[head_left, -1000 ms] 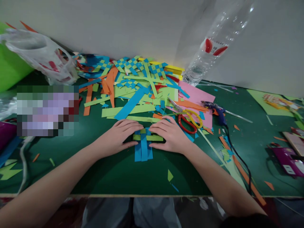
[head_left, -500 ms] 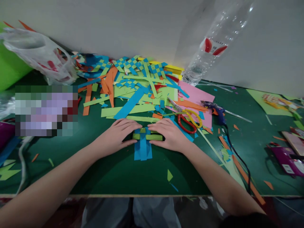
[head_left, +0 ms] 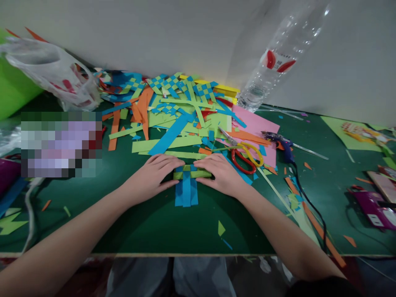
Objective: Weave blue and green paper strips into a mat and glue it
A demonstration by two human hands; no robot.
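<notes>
A small weave of blue paper strips (head_left: 186, 194) crossed by light green paper strips (head_left: 202, 174) lies between my hands at the table's middle. My left hand (head_left: 156, 174) grips its left edge, the fingers along the top and the thumb at the end of the lower green strip. On the other side my right hand (head_left: 218, 173) pinches the right part, its thumb just below the same green strip. The green strip sticks out to the right beneath my right fingers. Blue ends hang free toward me. My fingertips cover part of the upper weave.
Behind my hands lies a heap of cut paper with checkered woven pieces (head_left: 173, 84). Scissors (head_left: 244, 159) and a glue gun (head_left: 284, 150) with a cord lie to the right. A plastic bottle (head_left: 278, 62) leans at the wall; a plastic bag (head_left: 58, 78) stands back left.
The lower green strip has shifted slightly up, closer to the strip above it. The blue ends sit a touch farther from me. Both hands stay nearly in place.
</notes>
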